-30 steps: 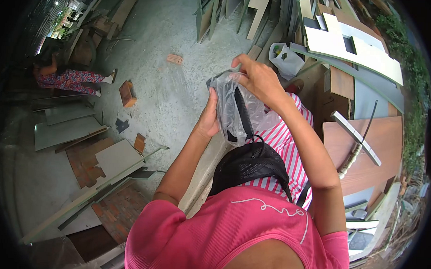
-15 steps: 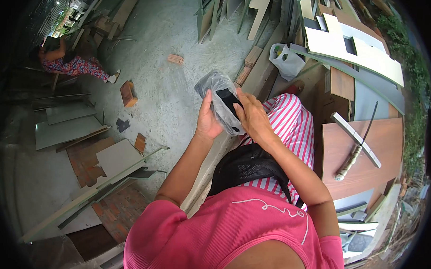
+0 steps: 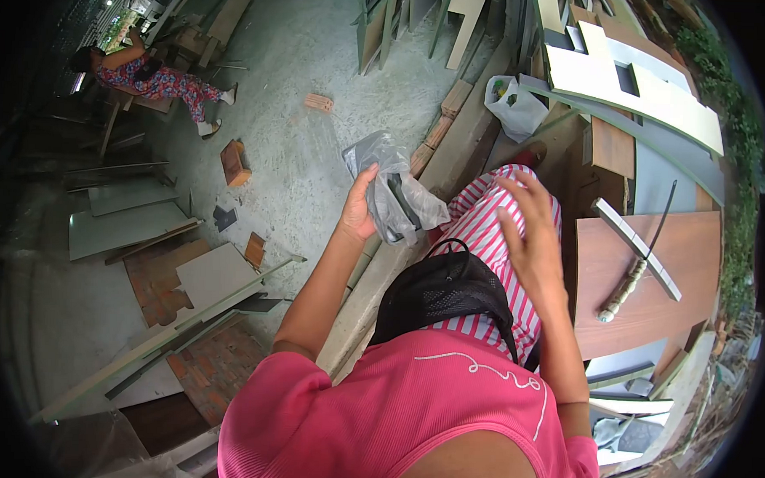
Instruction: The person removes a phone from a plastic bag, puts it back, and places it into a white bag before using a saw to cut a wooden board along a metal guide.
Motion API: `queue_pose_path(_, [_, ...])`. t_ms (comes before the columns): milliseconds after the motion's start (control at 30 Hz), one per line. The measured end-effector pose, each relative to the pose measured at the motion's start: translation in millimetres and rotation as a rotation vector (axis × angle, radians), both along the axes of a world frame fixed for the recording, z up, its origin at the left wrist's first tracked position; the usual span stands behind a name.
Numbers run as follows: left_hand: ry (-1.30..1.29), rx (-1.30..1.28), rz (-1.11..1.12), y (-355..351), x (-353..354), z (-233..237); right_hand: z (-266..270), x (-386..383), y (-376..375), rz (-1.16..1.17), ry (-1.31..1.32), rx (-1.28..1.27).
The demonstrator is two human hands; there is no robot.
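My left hand (image 3: 362, 206) grips a clear, crumpled plastic bag (image 3: 387, 167) from its left side, thumb on top. Dark objects (image 3: 401, 197) show through the film and at the opening; their kind I cannot tell. To the right of the bag, my right hand (image 3: 530, 236) is raised over my striped trousers (image 3: 477, 192), fingers spread and holding nothing. A black mesh bag (image 3: 439, 296) with a thin strap lies against my lap, below the plastic bag.
Wooden boards (image 3: 642, 273) and white panels (image 3: 632, 88) are piled on my right. A white carrier bag (image 3: 515, 113) sits near my foot. Bricks (image 3: 233, 162) and board offcuts (image 3: 221, 275) lie on the concrete floor at left. Another person (image 3: 165, 84) is at the far left.
My right hand has left the plastic bag and moved right, its fingers opening. The bag's near end now flares toward my lap. The other person has shifted and their legs are now apart.
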State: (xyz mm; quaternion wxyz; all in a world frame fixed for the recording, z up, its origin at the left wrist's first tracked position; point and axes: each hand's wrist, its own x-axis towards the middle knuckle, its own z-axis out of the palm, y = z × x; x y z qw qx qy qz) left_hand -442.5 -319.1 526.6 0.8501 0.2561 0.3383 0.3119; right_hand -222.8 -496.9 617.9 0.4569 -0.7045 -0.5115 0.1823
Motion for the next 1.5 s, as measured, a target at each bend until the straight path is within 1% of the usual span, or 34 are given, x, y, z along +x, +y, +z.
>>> queue_pose_path(33, [0.005,-0.006,-0.004,1,-2,0,2,11,-12,-0.056,-0.03,-0.005])
queue_pose_path(100, [0.077,-0.02,-0.063,1,-2,1,-11,31,-32,-0.156,-0.012,-0.015])
queue_pose_path(133, [0.109,-0.025,-0.08,1,-1,1,-17,37,-38,-0.209,0.063,-0.03])
queue_pose_path(233, [0.148,-0.061,-0.107,3,0,-9,-24,42,-49,-0.219,0.151,-0.088])
queue_pose_path(400, [0.175,-0.062,-0.098,-1,0,-14,-28,44,-62,-0.213,0.088,-0.075])
queue_pose_path(467, [0.185,-0.078,-0.1,-4,-2,-17,-25,47,-71,-0.266,0.204,-0.05])
queue_pose_path(500, [0.177,-0.072,-0.119,-3,-4,-21,-25,49,-76,-0.268,0.207,-0.055])
queue_pose_path(567, [0.173,-0.071,-0.142,-2,-9,-31,-20,52,-86,-0.359,0.404,-0.047])
queue_pose_path(633, [0.183,-0.124,-0.099,-1,-12,-40,-13,55,-99,-0.397,0.32,-0.01])
queue_pose_path(700, [0.209,-0.129,-0.122,0,-14,-52,-18,70,-119,-0.46,0.249,0.001])
queue_pose_path(733, [0.234,-0.129,-0.142,2,-15,-60,-18,75,-129,-0.527,0.222,0.018])
queue_pose_path(767, [0.231,-0.134,-0.15,5,-17,-70,-21,81,-141,-0.579,0.248,0.05])
queue_pose_path(833, [0.312,-0.039,-0.309,13,-17,-89,-14,87,-161,-0.748,0.189,0.018])
queue_pose_path(867, [0.306,-0.045,-0.322,17,-12,-92,-17,89,-172,-0.818,0.179,0.029])
queue_pose_path(933, [0.404,0.007,-0.424,26,3,-102,-23,95,-193,-0.952,0.127,0.008])
queue_pose_path(967, [0.396,0.002,-0.441,34,11,-109,-27,96,-204,-0.968,0.117,0.004])
queue_pose_path(1033, [0.479,0.058,-0.566,54,30,-123,-38,95,-223,-1.068,0.133,-0.038])
queue_pose_path(1067, [0.472,0.053,-0.583,61,42,-124,-45,94,-231,-1.095,0.139,-0.043])
queue_pose_path(1133, [0.547,0.122,-0.687,79,70,-126,-55,90,-239,-1.125,0.151,-0.081])
queue_pose_path(1167, [0.543,0.118,-0.701,87,84,-128,-60,88,-242,-1.14,0.173,-0.116])
queue_pose_path(1233, [0.685,0.199,-0.78,104,112,-135,-72,86,-244,-1.132,0.197,-0.177])
queue_pose_path(1333, [0.624,0.233,-0.843,129,148,-156,-83,86,-234,-1.134,0.212,-0.256])
queue_pose_path(1433, [0.653,0.257,-0.883,145,179,-175,-91,92,-224,-1.144,0.234,-0.359])
queue_pose_path(1500, [0.649,0.236,-0.906,153,194,-186,-103,94,-226,-1.162,0.289,-0.369])
